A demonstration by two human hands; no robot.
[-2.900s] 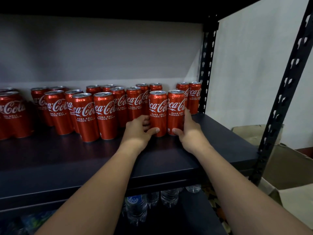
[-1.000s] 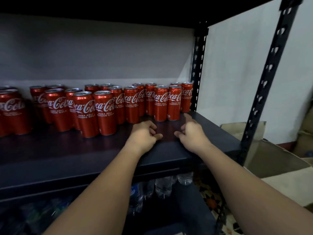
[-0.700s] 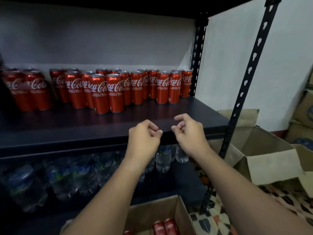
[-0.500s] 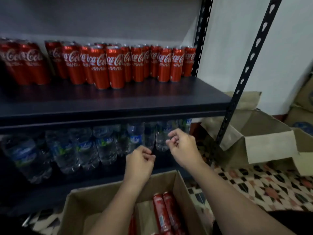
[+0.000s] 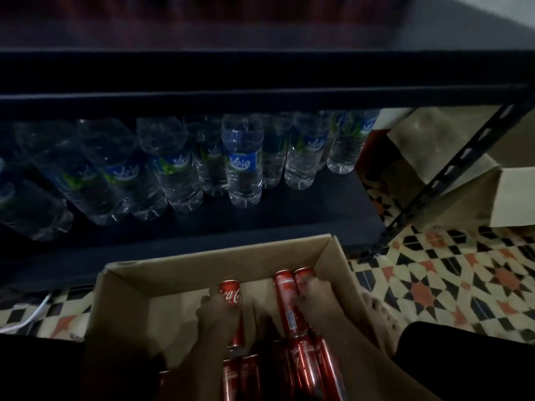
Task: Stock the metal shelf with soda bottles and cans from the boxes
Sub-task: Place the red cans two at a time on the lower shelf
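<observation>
An open cardboard box [image 5: 333, 253] sits on the patterned tile floor [image 5: 451, 285] right in front of the metal shelf [image 5: 260, 96], and both hands are down inside it. The left hand [image 5: 215, 316] is wrapped around one red cola can [image 5: 230, 293] lying near the middle of the box, logo facing up. The right hand [image 5: 317, 299] curls over the far-right can [image 5: 304, 274], which lies touching a second can [image 5: 285, 302] just to its left. More red cans [image 5: 304, 363] lie packed side by side at the near end of the box, while the far end, toward the shelf, shows bare cardboard bottom. On the shelf's lower level stand rows of clear water bottles [image 5: 244, 166] with blue labels, set back from the front edge so a dark strip of board is free before them. The board above them is dim and blurred. To the right, beyond the slotted shelf post [image 5: 451, 169], another cardboard box [image 5: 469, 180] stands open on the floor, and a bare foot [image 5: 379, 316] rests just beside the can box's right wall.
</observation>
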